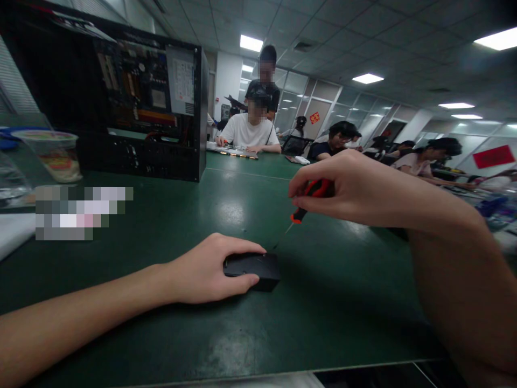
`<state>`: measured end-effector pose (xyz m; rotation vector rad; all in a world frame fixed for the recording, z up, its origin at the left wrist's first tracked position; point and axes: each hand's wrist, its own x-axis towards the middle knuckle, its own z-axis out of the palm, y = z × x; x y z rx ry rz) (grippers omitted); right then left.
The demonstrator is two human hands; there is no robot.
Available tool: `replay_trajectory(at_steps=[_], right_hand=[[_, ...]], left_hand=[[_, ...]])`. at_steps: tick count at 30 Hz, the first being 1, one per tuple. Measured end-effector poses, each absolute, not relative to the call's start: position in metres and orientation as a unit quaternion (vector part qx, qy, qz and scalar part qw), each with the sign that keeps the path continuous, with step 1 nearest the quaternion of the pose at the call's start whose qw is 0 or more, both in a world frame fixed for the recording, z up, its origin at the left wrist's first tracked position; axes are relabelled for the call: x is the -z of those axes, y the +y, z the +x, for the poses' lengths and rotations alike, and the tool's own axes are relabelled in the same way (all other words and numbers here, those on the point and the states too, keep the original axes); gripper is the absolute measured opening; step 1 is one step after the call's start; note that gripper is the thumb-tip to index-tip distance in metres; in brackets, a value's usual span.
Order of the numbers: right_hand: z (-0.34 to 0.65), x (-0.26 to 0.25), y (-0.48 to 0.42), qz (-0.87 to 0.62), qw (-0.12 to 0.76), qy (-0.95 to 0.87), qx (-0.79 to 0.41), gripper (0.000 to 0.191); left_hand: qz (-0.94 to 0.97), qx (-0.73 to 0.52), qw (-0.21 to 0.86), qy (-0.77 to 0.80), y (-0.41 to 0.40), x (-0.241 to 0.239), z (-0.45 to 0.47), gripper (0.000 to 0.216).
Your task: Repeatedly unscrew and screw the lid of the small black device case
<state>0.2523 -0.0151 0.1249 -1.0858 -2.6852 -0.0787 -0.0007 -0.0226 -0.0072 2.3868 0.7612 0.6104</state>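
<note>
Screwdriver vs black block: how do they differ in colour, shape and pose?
Colour: the screwdriver has a red-and-black handle; the black block is black nearly all over.
Shape: the screwdriver tapers to a thin shaft; the block is a chunky box.
Pose: the right hand holds the screwdriver tilted above the table; the left hand grips the block on it.
Shared: both are hand-held and show black.

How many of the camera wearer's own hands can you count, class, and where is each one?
2. The left hand grips a black block on the green table; the right hand, raised above the table, holds a red-and-black screwdriver. Neither hand is hidden.
</note>
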Motion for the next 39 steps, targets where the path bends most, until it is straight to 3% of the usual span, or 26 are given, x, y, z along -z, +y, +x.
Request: replay_trajectory(at_steps=[3,8,14,39], right_hand=[[0.251,-0.126,-0.020,-0.360,0.103,-0.927,0.014,0.013],[0.247,-0.129,-0.031,-0.329,0.175,-0.928,0.005,0.016],[0.243,-0.127,-0.032,-0.318,0.194,-0.928,-0.004,0.012],[0.239,-0.122,-0.023,-0.249,0.177,-0.951,-0.034,0.012]], left_hand=[[0.892,-0.221,0.277,0.280,-0.022,0.007,-0.001,0.042],[0.890,-0.219,0.283,0.283,-0.022,0.007,0.000,0.042],[0.889,-0.224,0.285,0.279,-0.022,0.009,0.000,0.040],[0.886,-0.237,0.289,0.274,-0.022,0.009,0.001,0.040]])
